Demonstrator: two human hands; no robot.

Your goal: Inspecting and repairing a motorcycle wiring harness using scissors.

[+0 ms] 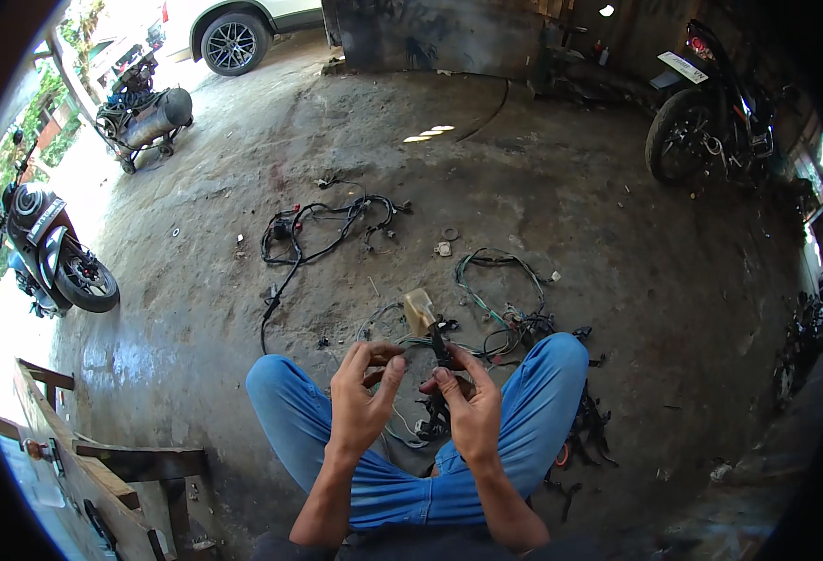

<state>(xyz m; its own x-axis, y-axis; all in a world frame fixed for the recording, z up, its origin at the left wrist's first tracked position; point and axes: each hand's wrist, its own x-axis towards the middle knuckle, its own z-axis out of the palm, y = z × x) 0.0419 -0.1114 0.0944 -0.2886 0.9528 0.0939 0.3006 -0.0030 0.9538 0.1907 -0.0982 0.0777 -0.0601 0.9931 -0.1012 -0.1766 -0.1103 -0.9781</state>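
Observation:
In front of my knees my right hand [470, 404] pinches the black stem of a motorcycle turn signal lamp [420, 313]. The lamp's cloudy yellowish lens points up and away from me. Close by on the left, my left hand [363, 393] has its fingers curled and the thumb near the index fingertip. Whatever lies between those fingertips is too small to make out. Beneath and beyond both hands, a tangle of green, white and black wires [500, 318] with dark connectors spreads over the floor. Part of it is hidden by my hands and legs.
A black wiring harness [307, 254] lies farther off to the left. A small pale part [443, 249] and a ring [450, 234] rest beyond the wires. Motorcycles [61, 252] [701, 117], an air compressor [150, 122], a car [243, 33] and a wooden bench [103, 467] stand around.

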